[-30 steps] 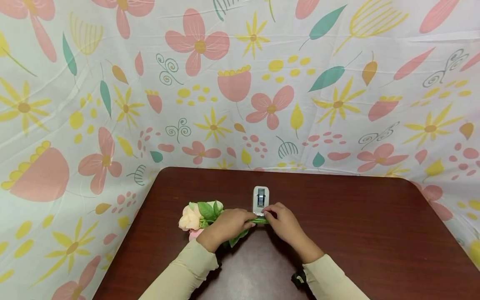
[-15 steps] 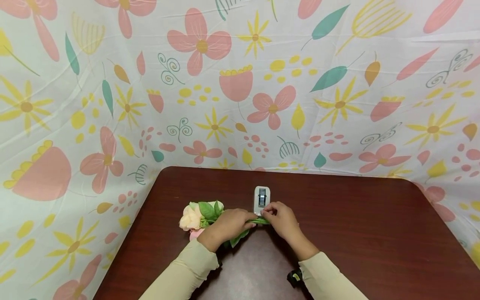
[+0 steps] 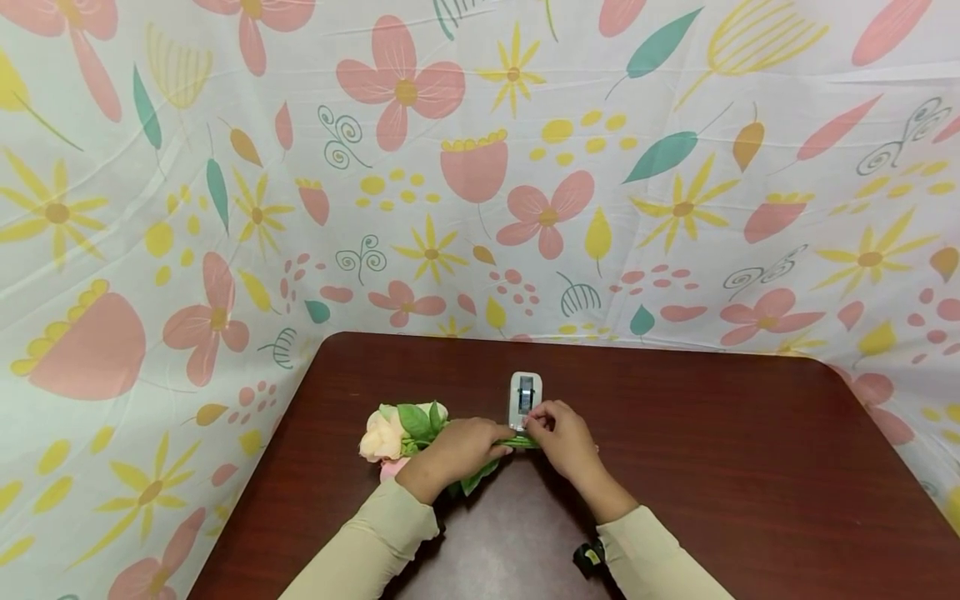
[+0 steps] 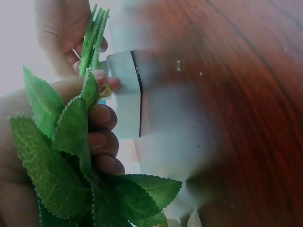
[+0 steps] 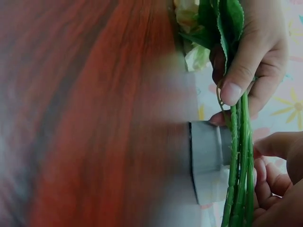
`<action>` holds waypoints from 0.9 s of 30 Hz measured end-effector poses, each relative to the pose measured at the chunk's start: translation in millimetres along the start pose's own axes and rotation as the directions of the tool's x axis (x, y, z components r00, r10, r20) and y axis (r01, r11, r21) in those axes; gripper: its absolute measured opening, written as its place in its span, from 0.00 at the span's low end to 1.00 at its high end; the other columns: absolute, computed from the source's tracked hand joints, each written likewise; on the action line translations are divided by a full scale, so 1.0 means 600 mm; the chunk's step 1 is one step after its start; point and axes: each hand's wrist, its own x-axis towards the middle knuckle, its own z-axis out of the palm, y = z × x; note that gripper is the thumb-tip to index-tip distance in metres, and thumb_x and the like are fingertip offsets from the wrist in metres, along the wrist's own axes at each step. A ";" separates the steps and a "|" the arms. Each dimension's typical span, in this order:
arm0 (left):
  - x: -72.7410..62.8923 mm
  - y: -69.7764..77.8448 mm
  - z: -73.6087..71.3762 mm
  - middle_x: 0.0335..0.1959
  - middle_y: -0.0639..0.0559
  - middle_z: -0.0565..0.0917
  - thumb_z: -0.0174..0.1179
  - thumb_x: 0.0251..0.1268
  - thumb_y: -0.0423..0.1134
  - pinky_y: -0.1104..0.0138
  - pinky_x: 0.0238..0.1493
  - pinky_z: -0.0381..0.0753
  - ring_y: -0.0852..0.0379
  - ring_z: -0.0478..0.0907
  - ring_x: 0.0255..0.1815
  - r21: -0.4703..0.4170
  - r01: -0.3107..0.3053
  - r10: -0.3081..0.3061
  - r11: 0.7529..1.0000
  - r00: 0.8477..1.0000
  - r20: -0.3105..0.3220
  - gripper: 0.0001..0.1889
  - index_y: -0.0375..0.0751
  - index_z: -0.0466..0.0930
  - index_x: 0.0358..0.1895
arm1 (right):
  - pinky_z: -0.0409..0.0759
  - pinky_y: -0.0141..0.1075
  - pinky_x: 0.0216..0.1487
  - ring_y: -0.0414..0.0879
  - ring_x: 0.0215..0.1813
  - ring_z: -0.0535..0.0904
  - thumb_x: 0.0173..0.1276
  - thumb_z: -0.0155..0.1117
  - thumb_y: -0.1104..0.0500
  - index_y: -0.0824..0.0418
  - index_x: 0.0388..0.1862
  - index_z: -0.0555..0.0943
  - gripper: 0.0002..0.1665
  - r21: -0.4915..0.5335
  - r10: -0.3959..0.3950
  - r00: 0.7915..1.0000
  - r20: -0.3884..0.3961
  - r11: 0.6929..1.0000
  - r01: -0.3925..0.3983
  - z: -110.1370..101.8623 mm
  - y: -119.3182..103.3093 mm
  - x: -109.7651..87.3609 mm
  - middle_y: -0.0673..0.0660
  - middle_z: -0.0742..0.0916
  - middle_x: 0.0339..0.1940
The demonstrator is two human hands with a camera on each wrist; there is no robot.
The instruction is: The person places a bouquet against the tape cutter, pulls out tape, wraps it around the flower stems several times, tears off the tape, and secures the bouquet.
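My left hand (image 3: 461, 446) grips a bunch of artificial flowers by its green stems (image 5: 240, 184), fingers curled round them below the leaves (image 4: 47, 165). Peach and pink blooms (image 3: 381, 436) lie to the left of that hand. Just beyond the stems stands a white tape dispenser (image 3: 515, 408) with a roll in it; the left wrist view has its grey-looking side (image 4: 124, 97). At the dispenser's near end, the thumb and forefinger of my right hand (image 3: 564, 440) pinch the end of the tape, which barely shows. In the right wrist view the stems partly cover these fingers.
A dark reddish-brown wooden table (image 3: 712, 450) carries everything. White cloth (image 3: 300, 83) printed with flowers and leaves hangs behind and to the left. A black device (image 3: 588, 558) sits at the right sleeve's cuff.
My right hand has shifted slightly left and away from me at the dispenser's near end. The left hand keeps its grip on the stems, and the flowers stay in place.
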 end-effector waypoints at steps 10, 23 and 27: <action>0.007 0.004 -0.002 0.37 0.59 0.87 0.57 0.76 0.48 0.67 0.36 0.78 0.60 0.84 0.38 -0.041 0.017 -0.016 0.999 1.000 0.018 0.06 0.56 0.81 0.40 | 0.73 0.29 0.38 0.40 0.35 0.75 0.71 0.66 0.58 0.58 0.37 0.85 0.05 -0.017 0.016 1.000 -0.017 1.000 -0.016 -0.002 -0.007 -0.004 0.53 0.81 0.34; 0.014 0.003 0.001 0.29 0.60 0.82 0.58 0.76 0.47 0.69 0.33 0.72 0.64 0.78 0.29 -0.088 0.019 -0.018 0.996 1.000 0.011 0.10 0.55 0.77 0.32 | 0.73 0.31 0.39 0.41 0.36 0.75 0.73 0.64 0.58 0.58 0.39 0.85 0.05 -0.027 0.017 1.000 0.011 0.999 -0.017 -0.011 -0.015 -0.011 0.53 0.81 0.35; 0.015 0.003 0.000 0.28 0.60 0.81 0.58 0.75 0.46 0.69 0.33 0.72 0.65 0.76 0.29 -0.098 0.020 -0.019 0.995 1.000 0.004 0.10 0.55 0.76 0.31 | 0.72 0.32 0.40 0.41 0.36 0.74 0.73 0.64 0.57 0.57 0.39 0.85 0.06 -0.034 0.019 1.000 0.001 0.999 -0.019 -0.015 -0.019 -0.015 0.52 0.81 0.35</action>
